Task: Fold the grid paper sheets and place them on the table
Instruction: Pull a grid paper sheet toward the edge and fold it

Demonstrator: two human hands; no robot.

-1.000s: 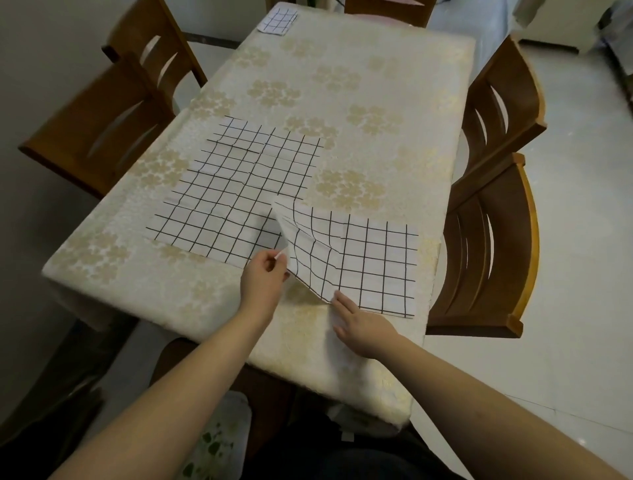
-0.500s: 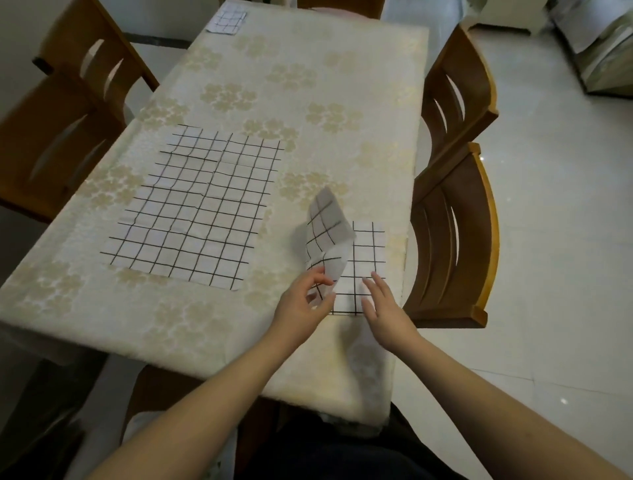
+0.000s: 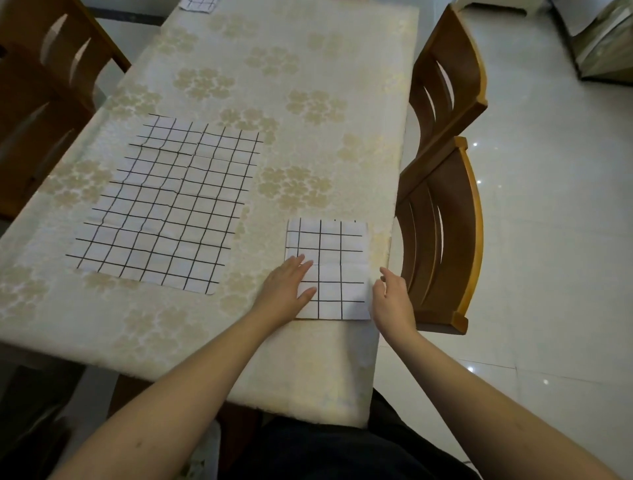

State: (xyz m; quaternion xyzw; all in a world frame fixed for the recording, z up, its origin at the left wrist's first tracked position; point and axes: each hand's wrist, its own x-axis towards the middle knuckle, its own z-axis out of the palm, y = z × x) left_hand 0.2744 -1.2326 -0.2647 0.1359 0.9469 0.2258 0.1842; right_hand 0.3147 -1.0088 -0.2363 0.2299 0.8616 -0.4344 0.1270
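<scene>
A folded white grid paper (image 3: pixel 335 260) lies flat near the table's right front corner. My left hand (image 3: pixel 287 291) presses on its left edge with straight fingers. My right hand (image 3: pixel 392 298) hovers at the paper's right edge, fingers loosely bent, holding nothing. A large unfolded grid sheet (image 3: pixel 171 205) lies flat to the left on the table (image 3: pixel 308 85). Another folded grid paper (image 3: pixel 198 4) sits at the table's far end, cut off by the frame.
The table has a cream cloth with gold flowers. Wooden chairs stand on the right (image 3: pixel 442 233), (image 3: pixel 445 68) and on the left (image 3: pixel 44 85). A white tiled floor lies to the right.
My left hand carried the raised flap over to the right and let it go. The sheet now lies folded flat, with my left hand pressing it. The view shifted left.
</scene>
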